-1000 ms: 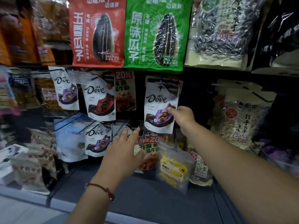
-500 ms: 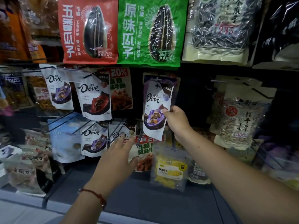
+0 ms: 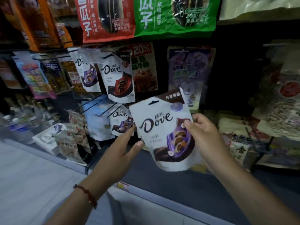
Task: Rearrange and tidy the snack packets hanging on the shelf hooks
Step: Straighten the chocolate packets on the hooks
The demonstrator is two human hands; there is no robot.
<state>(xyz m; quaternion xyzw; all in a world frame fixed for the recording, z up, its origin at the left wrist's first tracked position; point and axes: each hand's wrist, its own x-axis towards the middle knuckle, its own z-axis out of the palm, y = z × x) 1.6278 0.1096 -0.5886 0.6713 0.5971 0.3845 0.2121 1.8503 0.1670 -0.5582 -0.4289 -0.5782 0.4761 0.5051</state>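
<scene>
White Dove chocolate pouch with purple swirl (image 3: 164,135) off the hooks, tilted, held in front of the shelf between both hands. Right hand (image 3: 204,137) pinches its right edge, thumb on the front. Left hand (image 3: 120,151) at its lower left edge, fingers fairly straight, thumb touching the pouch. Red-swirl white Dove pouch (image 3: 119,82) hangs on a hook up left; smaller purple Dove pouch (image 3: 120,121) just beside the left fingers.
</scene>
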